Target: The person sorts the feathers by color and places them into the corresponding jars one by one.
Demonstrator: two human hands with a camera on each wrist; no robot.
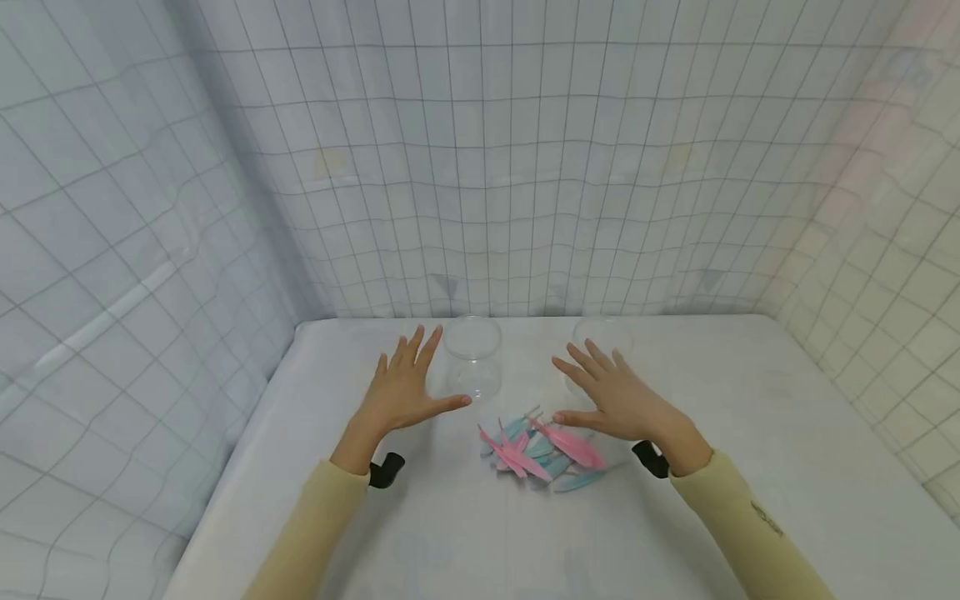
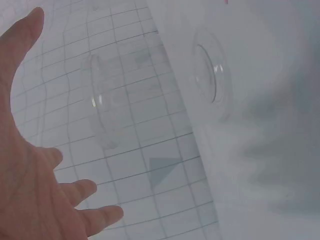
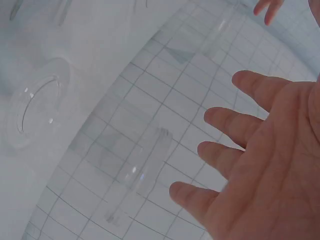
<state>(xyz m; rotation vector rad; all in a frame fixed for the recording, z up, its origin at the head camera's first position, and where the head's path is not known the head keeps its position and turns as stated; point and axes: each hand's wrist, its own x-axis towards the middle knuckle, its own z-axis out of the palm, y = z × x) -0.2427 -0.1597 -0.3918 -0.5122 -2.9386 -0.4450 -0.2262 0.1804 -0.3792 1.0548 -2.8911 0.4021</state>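
"While the left hand (image 1: 405, 396) and the right hand (image 1: 622, 402) hover above the white table (image 1: 450, 537), do they hold something?"

"No, both are spread wide, with the fingers well apart and nothing gripped."

"And where do the pieces lie?"

"The pink pieces (image 1: 574, 449) and the pale blue pieces (image 1: 580, 482) lie in one loose heap on the table, closer to the right hand. The left clear jar (image 1: 473, 368) stands just beside the left hand; the right clear jar (image 1: 607, 330) is partly hidden behind the right hand."

"How would you pick one up well?"

"I would lower the right hand slowly, narrow it, and pinch one pink piece at its middle. Because the pieces overlap, a neighbour may come along. They look thin, so light pressure is probably enough. Also, I would mind both jars: transparent walls are easy to misjudge."
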